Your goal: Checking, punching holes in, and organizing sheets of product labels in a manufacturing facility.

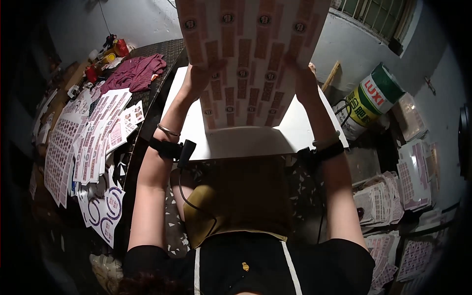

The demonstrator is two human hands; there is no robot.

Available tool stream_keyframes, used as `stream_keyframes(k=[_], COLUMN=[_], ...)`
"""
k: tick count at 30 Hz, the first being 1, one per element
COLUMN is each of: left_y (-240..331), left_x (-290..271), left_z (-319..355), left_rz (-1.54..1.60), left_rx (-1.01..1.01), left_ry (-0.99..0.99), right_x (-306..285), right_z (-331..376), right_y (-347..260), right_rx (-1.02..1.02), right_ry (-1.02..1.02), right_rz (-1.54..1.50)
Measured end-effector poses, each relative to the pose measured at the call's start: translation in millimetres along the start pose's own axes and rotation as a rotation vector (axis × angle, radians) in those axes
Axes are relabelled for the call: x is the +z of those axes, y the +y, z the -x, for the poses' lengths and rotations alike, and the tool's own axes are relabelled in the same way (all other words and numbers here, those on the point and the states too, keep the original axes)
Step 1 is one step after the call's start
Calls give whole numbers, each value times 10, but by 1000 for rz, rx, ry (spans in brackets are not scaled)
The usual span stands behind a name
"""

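The room has pale walls, with a barred window (373,17) at the upper right. A white worktop (255,147) lies directly in front of you. To your left, a dark worktop (169,51) carries a crumpled maroon cloth (135,71), with a spread of loose printed paper (91,152) nearer to you.

The printed sheet (243,49) is raised in front of you, above the far part of the white worktop. Its visible face bears rows of reddish-brown blocks and round dark emblems. Whether it is one sheet or several together cannot be told, nor whether its lower edge touches the white surface.

Your left hand (199,81) is at the left side of the sheet; its grip is clamped on the sheet. Your right hand (305,81) is at the right side, its grip likewise clamped. Your fingers are partly lost in shadow. Each forearm wears a black strap (165,148).

To your right, a green, yellow and white bucket (373,101) leans near the wall. Below it are stacks of printed cards (381,201).
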State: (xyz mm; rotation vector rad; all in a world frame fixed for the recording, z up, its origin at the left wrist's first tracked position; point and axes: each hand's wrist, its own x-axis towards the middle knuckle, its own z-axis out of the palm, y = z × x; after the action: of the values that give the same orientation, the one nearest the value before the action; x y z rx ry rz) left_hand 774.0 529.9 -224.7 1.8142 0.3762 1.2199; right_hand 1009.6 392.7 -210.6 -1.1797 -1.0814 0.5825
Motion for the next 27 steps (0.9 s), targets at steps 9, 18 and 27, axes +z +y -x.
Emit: stream_keyframes(k=[9,18,27], left_y=[30,18,-70], left_x=[-41,-13,-86], left_z=[232,314,91], left_rz=[44,139,177], left_rx=[-128,-232,-154], left_ry=[22,-8,32], right_x=[48,24,39], right_z=[-36,51,-62], right_y=[316,264,111], right_rx=[-73,-73,-75], right_ry=[-23,-58,-91], right_rz=[-189,-272,-243])
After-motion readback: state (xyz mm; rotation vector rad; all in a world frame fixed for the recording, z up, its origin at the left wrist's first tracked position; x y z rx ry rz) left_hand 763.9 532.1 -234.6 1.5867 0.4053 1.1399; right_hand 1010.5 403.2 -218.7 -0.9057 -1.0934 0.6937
